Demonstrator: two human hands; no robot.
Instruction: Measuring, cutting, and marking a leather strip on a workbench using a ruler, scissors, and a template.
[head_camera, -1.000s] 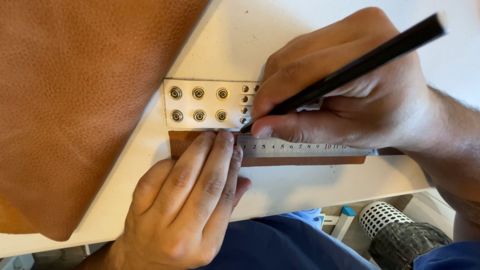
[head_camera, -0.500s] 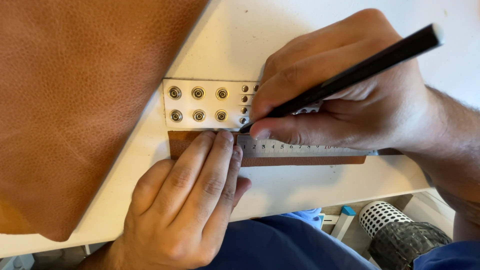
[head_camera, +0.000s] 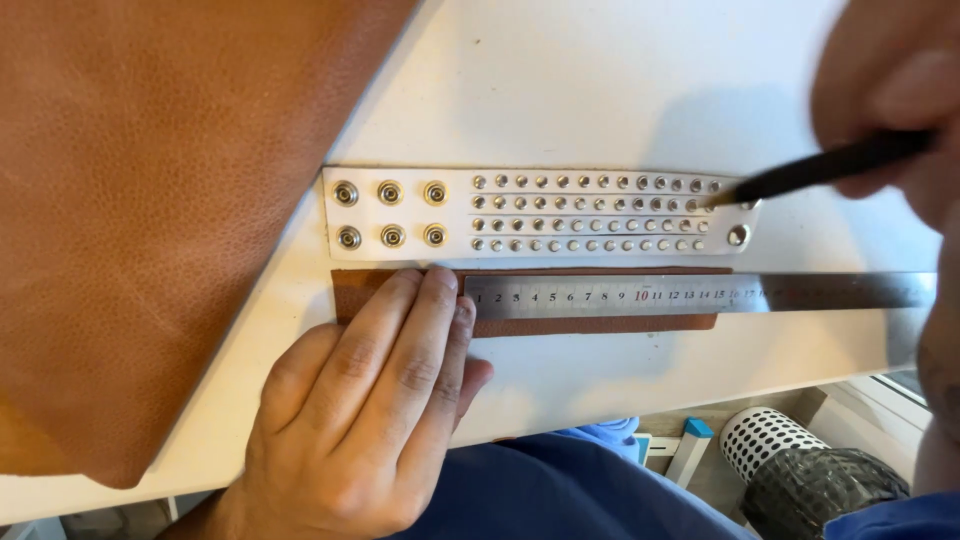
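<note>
While left hand (head_camera: 365, 400) pins ruler (head_camera: 700, 293), right hand (head_camera: 895, 90) holds pen (head_camera: 815, 170).

cam: head only, single view, nothing shared | pos: over the near edge of the white counter (head_camera: 600, 80) | facing: steeply down, slightly forward | range: close, counter fills most of frame, floor strip visible below its edge | edges: right hand (head_camera: 890, 90) blurred and cropped top-right, left hand (head_camera: 350, 420) cut at bottom
</note>
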